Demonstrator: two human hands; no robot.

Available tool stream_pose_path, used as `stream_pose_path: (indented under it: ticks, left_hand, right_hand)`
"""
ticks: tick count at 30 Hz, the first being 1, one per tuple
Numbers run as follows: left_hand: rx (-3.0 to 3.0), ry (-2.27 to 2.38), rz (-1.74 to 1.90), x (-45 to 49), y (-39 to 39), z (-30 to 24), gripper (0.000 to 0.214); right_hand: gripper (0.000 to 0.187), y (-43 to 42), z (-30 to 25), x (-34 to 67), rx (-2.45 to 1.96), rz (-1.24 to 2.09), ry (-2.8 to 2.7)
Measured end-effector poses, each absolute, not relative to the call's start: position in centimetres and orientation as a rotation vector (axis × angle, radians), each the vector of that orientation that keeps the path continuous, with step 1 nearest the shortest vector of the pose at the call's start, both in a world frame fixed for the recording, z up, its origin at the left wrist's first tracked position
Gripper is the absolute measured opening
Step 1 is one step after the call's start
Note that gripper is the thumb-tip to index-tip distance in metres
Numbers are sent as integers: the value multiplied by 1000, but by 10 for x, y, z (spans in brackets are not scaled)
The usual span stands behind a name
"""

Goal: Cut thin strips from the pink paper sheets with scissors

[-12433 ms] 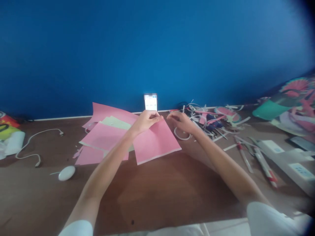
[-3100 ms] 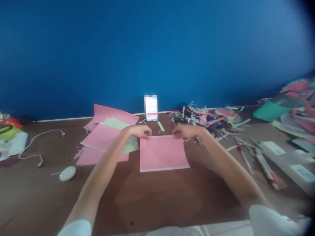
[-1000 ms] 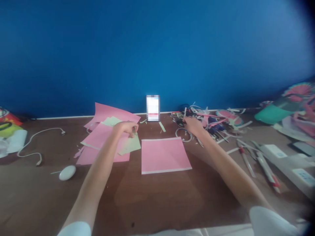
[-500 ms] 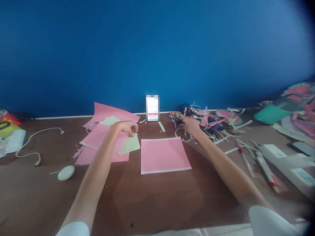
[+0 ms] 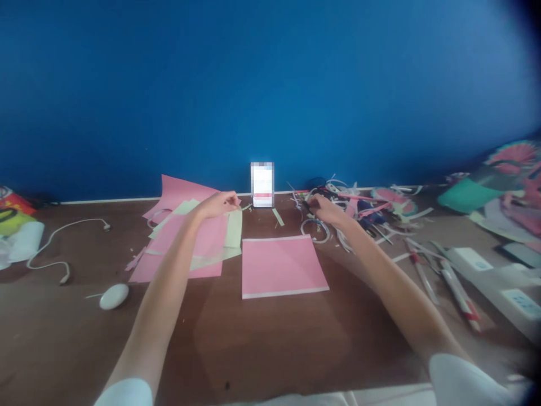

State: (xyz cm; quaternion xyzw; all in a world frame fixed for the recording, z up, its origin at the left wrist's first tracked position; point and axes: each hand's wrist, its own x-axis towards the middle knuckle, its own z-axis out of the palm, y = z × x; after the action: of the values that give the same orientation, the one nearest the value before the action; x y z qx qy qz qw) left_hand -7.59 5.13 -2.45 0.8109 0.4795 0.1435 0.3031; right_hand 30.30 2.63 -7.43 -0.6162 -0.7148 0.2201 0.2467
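Observation:
My left hand (image 5: 218,204) is closed in a pinch at the top edge of a pale green paper sheet (image 5: 234,231), over a loose stack of pink paper (image 5: 146,270). In front, between my arms, lies a pink sheet (image 5: 282,268) with white strips along its far and near edges. My right hand (image 5: 324,208) reaches into a pile of paper scraps and tools (image 5: 372,220). Its fingers are bent together near a dark item; what they hold, if anything, is hidden.
A lit phone (image 5: 262,185) stands against the blue wall. A white cable (image 5: 63,225) and a white oval object (image 5: 114,296) lie left. On the right are a red-and-white pen-like tool (image 5: 460,296), a white power strip (image 5: 499,282) and a green paper piece (image 5: 469,194).
My left hand has moved up and away, and the pale green sheet has shifted and turned with it. My right hand has moved only slightly within the pile.

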Motion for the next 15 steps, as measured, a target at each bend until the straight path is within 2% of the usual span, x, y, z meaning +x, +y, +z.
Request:
stream_pose_path:
  ticks: [6,12,15]
  left_hand:
    - [2156,1394,1069,-68,53,-16,19]
    - [2013,1321,1662,-73,54,-6,21]
    - [1933,1231,1837,-71,49,4,26]
  right_hand:
    - [35,30,-86,304,-1814,437,-2093]
    - [28,31,-93,296,-1821,315,-2159]
    - [28,24,-90,290,-1838,236,-2150]
